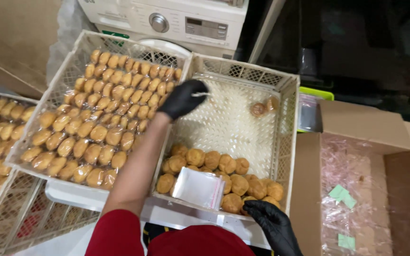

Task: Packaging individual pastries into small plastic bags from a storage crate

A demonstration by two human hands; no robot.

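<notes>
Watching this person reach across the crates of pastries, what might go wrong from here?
The stack of clear bags lies loose on the round pastries and might slide off if bumped. The left hand stretches far across the cream crate, so the forearm could knock pastries beneath it. The right hand rests at the crate's near edge, where pastries sit close to the rim and could get nudged.

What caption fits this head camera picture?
Black-gloved left hand reaches across a white crate of round pastries; right hand rests at its near edge.

Home bakery packing spot: pastry crates (288, 118) beside washing machine (176, 21).
</notes>
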